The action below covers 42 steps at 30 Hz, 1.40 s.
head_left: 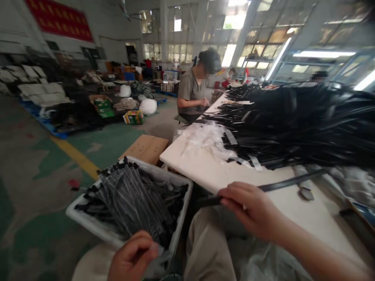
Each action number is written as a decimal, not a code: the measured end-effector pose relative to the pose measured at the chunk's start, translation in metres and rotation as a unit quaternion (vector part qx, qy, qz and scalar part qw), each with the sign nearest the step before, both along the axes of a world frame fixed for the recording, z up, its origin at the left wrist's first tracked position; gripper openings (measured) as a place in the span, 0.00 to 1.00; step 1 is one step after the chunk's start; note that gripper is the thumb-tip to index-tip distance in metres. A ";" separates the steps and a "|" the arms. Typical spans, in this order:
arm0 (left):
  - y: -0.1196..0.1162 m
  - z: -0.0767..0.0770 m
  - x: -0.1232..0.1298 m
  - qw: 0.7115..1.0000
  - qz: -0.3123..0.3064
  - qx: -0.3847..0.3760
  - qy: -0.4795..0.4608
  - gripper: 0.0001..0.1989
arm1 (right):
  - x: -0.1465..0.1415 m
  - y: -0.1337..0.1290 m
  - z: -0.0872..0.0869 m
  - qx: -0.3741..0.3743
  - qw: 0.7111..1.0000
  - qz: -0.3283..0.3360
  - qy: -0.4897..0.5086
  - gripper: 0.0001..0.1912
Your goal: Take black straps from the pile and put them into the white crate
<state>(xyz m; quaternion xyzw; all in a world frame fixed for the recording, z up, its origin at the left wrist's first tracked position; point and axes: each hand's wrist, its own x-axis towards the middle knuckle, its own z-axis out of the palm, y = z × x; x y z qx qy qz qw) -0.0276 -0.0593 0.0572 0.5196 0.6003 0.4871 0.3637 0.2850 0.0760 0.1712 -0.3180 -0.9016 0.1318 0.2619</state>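
Observation:
My right hand (pixel 249 207) is closed around a long black strap (pixel 288 182) above the table's near edge. One end of the strap reaches right across the table, and a shorter part sticks out left of my fingers. Low in the view, my left hand (pixel 133 255) is curled with thumb and fingertips together at a piece of clear plastic film (pixel 161 257), partly blurred. Just beyond it is a white plastic crate (pixel 185 207) full of black straps in clear sleeves (pixel 129 191). A large heap of loose black straps (pixel 293 121) covers the far part of the table.
The white table (pixel 190 162) runs away from me, with crumpled clear plastic sleeves (pixel 208 140) on its left edge. A cardboard box (pixel 146 148) stands behind the crate. A co-worker (pixel 191 89) sits at the table's left side. Loaded pallets (pixel 43 121) lie across the floor.

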 end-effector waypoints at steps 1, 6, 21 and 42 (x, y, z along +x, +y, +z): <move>-0.001 0.003 0.002 1.000 0.009 0.002 -0.012 0.12 | -0.018 -0.014 -0.002 -0.014 0.999 0.036 -0.017 0.10; -0.005 0.009 0.006 1.000 0.013 0.021 -0.019 0.07 | -0.070 -0.042 -0.024 -0.032 0.992 0.115 -0.046 0.12; -0.005 0.000 0.011 1.000 0.016 0.015 0.006 0.07 | -0.079 -0.049 -0.030 -0.031 0.991 0.108 -0.074 0.10; -0.006 -0.016 0.010 0.916 -0.132 -0.145 0.349 0.12 | -0.070 -0.029 -0.041 -0.071 0.938 0.093 -0.326 0.09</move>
